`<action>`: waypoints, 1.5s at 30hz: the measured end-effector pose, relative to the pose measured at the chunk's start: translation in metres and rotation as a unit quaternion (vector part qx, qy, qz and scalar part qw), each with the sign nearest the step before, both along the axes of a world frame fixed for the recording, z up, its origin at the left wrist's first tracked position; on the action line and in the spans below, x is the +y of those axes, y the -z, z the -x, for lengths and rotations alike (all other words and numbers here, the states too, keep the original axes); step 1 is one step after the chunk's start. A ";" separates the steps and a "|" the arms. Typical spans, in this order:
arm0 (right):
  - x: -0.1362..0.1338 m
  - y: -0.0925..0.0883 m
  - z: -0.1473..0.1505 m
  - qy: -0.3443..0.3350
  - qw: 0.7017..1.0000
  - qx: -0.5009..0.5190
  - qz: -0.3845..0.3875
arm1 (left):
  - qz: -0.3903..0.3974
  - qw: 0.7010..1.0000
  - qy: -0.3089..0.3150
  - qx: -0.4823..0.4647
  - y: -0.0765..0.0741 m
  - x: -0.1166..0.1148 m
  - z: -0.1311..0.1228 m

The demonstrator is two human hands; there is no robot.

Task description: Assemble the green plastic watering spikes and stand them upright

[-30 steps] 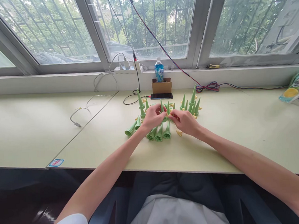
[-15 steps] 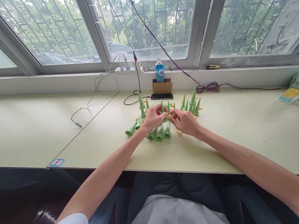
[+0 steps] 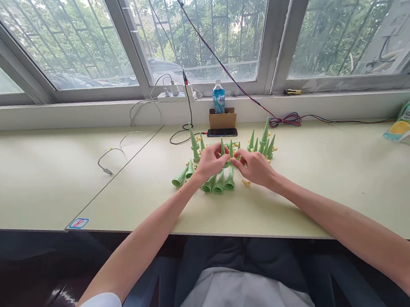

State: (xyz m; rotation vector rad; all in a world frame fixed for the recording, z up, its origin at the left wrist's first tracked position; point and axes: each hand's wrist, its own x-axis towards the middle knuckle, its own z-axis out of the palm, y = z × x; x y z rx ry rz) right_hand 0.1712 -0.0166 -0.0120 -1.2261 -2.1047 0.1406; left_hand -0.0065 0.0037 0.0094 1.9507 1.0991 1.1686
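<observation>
My left hand [image 3: 209, 161] is closed round an upright green cone [image 3: 222, 148] whose tip sticks up above the fingers. My right hand [image 3: 254, 167] pinches a small yellow piece [image 3: 231, 157] against that cone's side. Both hands meet over a pile of green cones [image 3: 218, 183] lying on the pale green table [image 3: 151, 191]. More green cones stand upright behind: one tall cone [image 3: 193, 142] to the left, a cluster [image 3: 263, 142] to the right. A loose yellow piece [image 3: 245, 183] lies by my right wrist.
A black phone [image 3: 222, 132] lies in front of a small cardboard box [image 3: 222, 119] with a water bottle [image 3: 218, 96] behind it. A white cable [image 3: 110, 151] trails across the left table. A power strip [image 3: 175, 95] sits on the sill. A packet [image 3: 406, 118] lies far right.
My right hand has shifted slightly left and up, bringing the yellow piece tighter against the cone in my left hand. The rest is unchanged.
</observation>
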 end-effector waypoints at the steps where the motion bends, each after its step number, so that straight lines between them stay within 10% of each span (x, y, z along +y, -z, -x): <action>1: 0.000 0.000 0.000 -0.007 1.000 0.000 0.002 | 0.000 1.000 -0.001 0.001 0.000 0.000 0.000; 45: 0.004 0.004 -0.002 0.012 0.996 -0.087 0.002 | -0.011 0.999 -0.002 0.037 0.000 -0.001 -0.001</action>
